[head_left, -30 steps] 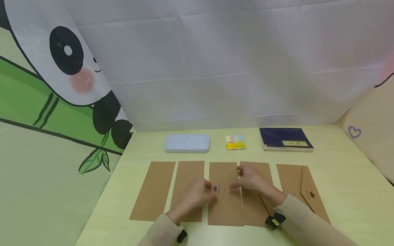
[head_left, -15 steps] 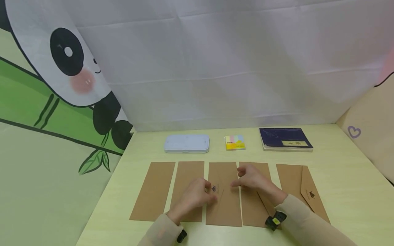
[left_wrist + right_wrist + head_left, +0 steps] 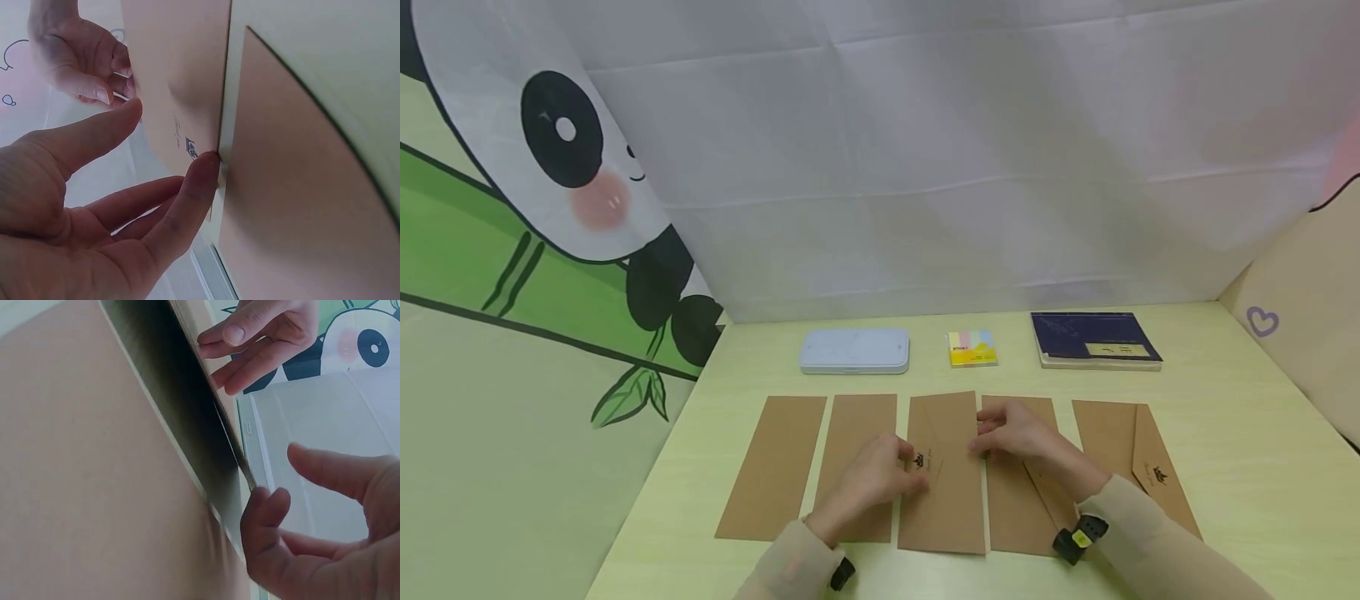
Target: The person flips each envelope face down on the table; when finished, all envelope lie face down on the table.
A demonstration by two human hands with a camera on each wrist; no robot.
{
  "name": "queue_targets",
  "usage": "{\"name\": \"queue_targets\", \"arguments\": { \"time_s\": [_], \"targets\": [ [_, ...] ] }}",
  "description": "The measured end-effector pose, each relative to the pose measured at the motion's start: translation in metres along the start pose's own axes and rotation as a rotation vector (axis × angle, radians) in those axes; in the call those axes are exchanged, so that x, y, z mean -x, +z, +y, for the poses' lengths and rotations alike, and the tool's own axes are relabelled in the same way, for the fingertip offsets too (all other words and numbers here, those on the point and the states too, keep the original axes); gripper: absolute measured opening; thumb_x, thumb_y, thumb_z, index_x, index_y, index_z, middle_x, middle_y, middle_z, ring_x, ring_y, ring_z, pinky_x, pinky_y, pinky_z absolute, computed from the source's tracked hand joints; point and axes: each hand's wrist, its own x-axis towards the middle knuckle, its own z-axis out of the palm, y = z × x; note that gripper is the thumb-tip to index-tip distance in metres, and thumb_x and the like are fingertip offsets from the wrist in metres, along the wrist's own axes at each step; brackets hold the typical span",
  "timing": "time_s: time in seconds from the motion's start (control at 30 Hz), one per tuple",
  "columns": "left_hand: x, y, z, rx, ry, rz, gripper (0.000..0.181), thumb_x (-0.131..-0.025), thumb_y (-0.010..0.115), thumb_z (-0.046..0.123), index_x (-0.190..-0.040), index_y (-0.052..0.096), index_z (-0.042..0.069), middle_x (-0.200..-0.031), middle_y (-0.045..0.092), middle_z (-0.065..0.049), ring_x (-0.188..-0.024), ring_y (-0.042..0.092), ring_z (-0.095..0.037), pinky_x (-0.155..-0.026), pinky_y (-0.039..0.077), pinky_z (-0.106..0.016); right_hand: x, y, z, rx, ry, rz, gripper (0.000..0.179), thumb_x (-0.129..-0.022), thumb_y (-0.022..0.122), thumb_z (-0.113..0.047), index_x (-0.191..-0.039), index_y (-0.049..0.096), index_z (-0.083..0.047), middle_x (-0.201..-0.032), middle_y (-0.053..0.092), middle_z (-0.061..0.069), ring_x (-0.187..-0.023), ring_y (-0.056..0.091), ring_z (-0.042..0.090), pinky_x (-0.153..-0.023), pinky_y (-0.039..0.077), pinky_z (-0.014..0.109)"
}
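Observation:
Several brown paper envelopes lie in a row on the table. The middle envelope, printed with a small black crown, has its right edge raised off the table. My left hand is at its left edge; in the left wrist view a fingertip touches that edge, with the thumb apart from the paper. At the raised right edge, my right hand has bent fingertips against the paper, and the right wrist view shows its thumb standing away. My right forearm partly covers the envelope to the right.
Behind the row stand a pale flat case, a pack of sticky notes and a dark blue book. Another envelope, flap showing, lies at the far right. A white cloth hangs behind the table.
The middle envelope has shifted slightly left, away from its right neighbour, and its right edge has risen. My right fingers have moved in at that edge; my left hand has barely moved.

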Motion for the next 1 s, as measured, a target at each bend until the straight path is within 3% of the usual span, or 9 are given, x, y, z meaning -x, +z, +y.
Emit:
{"name": "queue_targets", "arguments": {
  "time_s": [0.1, 0.23, 0.3, 0.47, 0.7, 0.83, 1.0],
  "targets": [
    [-0.001, -0.001, 0.0, -0.005, 0.0, 0.003, 0.02, -0.075, 0.08, 0.018, -0.076, 0.067, 0.003, -0.07, 0.058, -0.001, -0.063, 0.049, -0.013, -0.053, 0.04, -0.028, 0.003, -0.002, -0.001, -0.055, -0.02, -0.033, 0.056, -0.083, 0.07, -0.001, -0.13, 0.045, 0.015, -0.097, 0.062, 0.014, -0.074, 0.058, 0.02, -0.064, 0.051, 0.033],
    [-0.003, -0.001, -0.002, -0.002, 0.028, 0.013, 0.038, -0.075, 0.081, 0.021, -0.104, 0.07, 0.0, -0.103, 0.067, -0.011, -0.09, 0.058, -0.02, -0.075, 0.048, -0.033, 0.006, -0.005, -0.002, -0.083, -0.079, -0.08, 0.049, -0.087, 0.065, -0.001, -0.131, 0.047, 0.01, -0.097, 0.065, 0.013, -0.08, 0.062, 0.024, -0.063, 0.051, 0.032],
    [-0.004, -0.001, -0.003, 0.015, 0.032, 0.01, 0.045, -0.075, 0.081, 0.022, -0.113, 0.068, 0.0, -0.113, 0.065, -0.011, -0.085, 0.06, -0.017, -0.074, 0.048, -0.032, 0.007, -0.005, -0.001, -0.084, -0.11, -0.097, 0.046, -0.087, 0.066, -0.002, -0.129, 0.05, 0.008, -0.095, 0.067, 0.012, -0.083, 0.063, 0.026, -0.067, 0.051, 0.035],
    [-0.004, -0.001, -0.003, 0.051, 0.023, -0.012, 0.045, -0.079, 0.079, 0.023, -0.118, 0.067, 0.003, -0.111, 0.066, -0.01, -0.065, 0.056, -0.007, -0.06, 0.048, -0.027, 0.008, -0.006, 0.0, -0.112, -0.193, -0.149, 0.039, -0.09, 0.064, -0.002, -0.125, 0.052, 0.011, -0.096, 0.068, 0.015, -0.089, 0.065, 0.033, -0.081, 0.05, 0.046],
    [-0.006, -0.001, -0.004, 0.048, 0.075, -0.007, 0.041, -0.084, 0.073, 0.025, -0.118, 0.067, 0.002, -0.104, 0.068, -0.008, -0.075, 0.061, -0.008, -0.063, 0.049, -0.026, 0.008, -0.002, 0.005, -0.098, -0.295, -0.235, 0.033, -0.089, 0.063, 0.001, -0.12, 0.056, 0.011, -0.105, 0.065, 0.02, -0.094, 0.064, 0.034, -0.082, 0.051, 0.041],
    [-0.007, 0.0, -0.003, 0.093, 0.076, -0.016, 0.043, -0.087, 0.069, 0.03, -0.122, 0.065, 0.004, -0.104, 0.068, -0.005, -0.08, 0.064, -0.011, -0.064, 0.05, -0.026, 0.005, 0.003, 0.008, -0.053, -0.329, -0.295, 0.038, -0.088, 0.067, -0.003, -0.123, 0.056, 0.007, -0.109, 0.064, 0.019, -0.095, 0.064, 0.03, -0.076, 0.053, 0.038],
    [-0.008, 0.002, -0.002, 0.176, 0.061, -0.03, 0.048, -0.09, 0.066, 0.035, -0.126, 0.062, 0.005, -0.107, 0.066, -0.005, -0.082, 0.065, -0.014, -0.061, 0.051, -0.027, 0.003, 0.011, 0.011, -0.037, -0.339, -0.357, 0.051, -0.086, 0.069, -0.005, -0.133, 0.049, 0.003, -0.115, 0.06, 0.02, -0.097, 0.064, 0.031, -0.073, 0.053, 0.045]
  ]
}}
